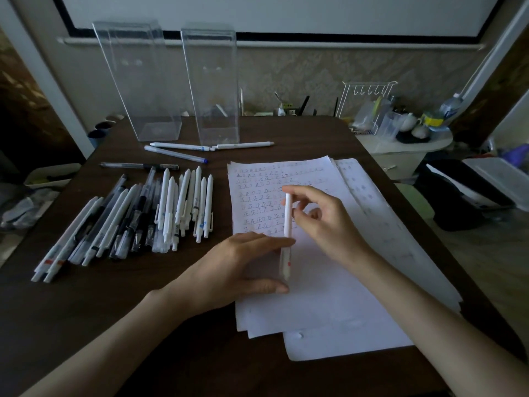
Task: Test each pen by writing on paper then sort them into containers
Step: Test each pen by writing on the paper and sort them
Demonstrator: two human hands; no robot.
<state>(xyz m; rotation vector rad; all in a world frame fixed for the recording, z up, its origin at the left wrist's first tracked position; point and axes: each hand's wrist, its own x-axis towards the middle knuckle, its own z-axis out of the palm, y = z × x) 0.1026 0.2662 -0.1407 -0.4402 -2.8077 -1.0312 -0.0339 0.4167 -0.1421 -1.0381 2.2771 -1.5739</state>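
Observation:
A white pen (287,224) with a small red mark stands nearly upright over the paper (320,296). My right hand (323,222) pinches its upper part, and my left hand (246,265) holds its lower end between the fingers and thumb. The top sheet carries rows of small red written marks. Several white and black pens (137,213) lie in a pile to the left of the paper. Two tall clear containers (137,81) (214,84) stand at the back of the table.
Three white pens (200,147) and a black pen (140,166) lie loose in front of the containers. The dark wooden table (143,325) ends at right beside a low white stand with cups and a wire rack (369,107).

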